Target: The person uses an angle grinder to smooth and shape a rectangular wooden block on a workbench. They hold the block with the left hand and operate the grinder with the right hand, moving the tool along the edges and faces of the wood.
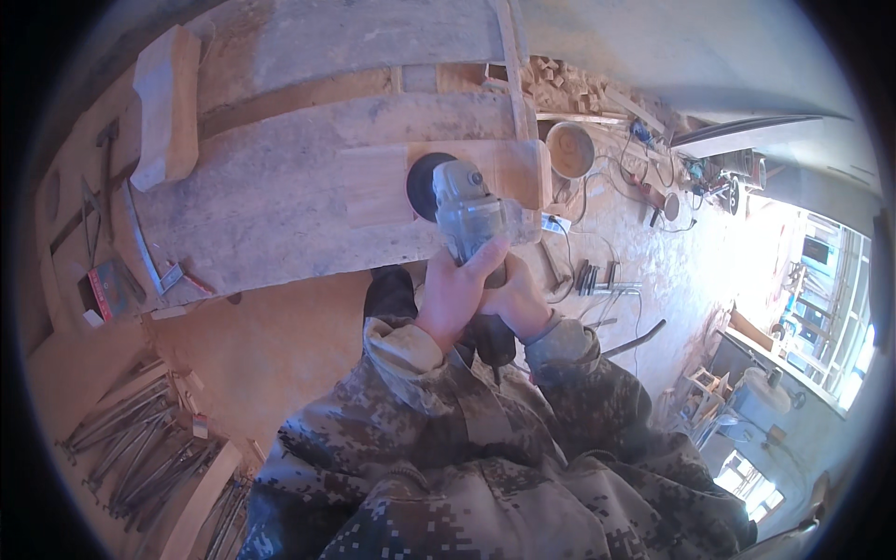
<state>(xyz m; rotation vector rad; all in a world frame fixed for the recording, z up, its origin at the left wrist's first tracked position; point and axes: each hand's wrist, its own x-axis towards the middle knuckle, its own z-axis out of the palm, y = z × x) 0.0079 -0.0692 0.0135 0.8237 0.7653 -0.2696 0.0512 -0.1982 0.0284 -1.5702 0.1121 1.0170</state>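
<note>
Both of my hands are wrapped round one angle grinder (464,210), held in front of my body over the workbench (261,219). My left hand (453,291) closes on its body from the left. From the right, my right hand (519,301) grips further back, and part of its hold is hidden by the left. The grinder's dark round disc (423,185) lies over a flat pale wooden board (373,179); whether it spins I cannot tell. Dust or blur hazes the board's right part. Camouflage sleeves cover both forearms.
A shaped wood block (168,112) stands at the bench's left, with a metal square (170,277) near its front edge. Several clamps (140,448) lie at lower left. Right of the bench are a round container (570,150), cords and another power tool (663,201).
</note>
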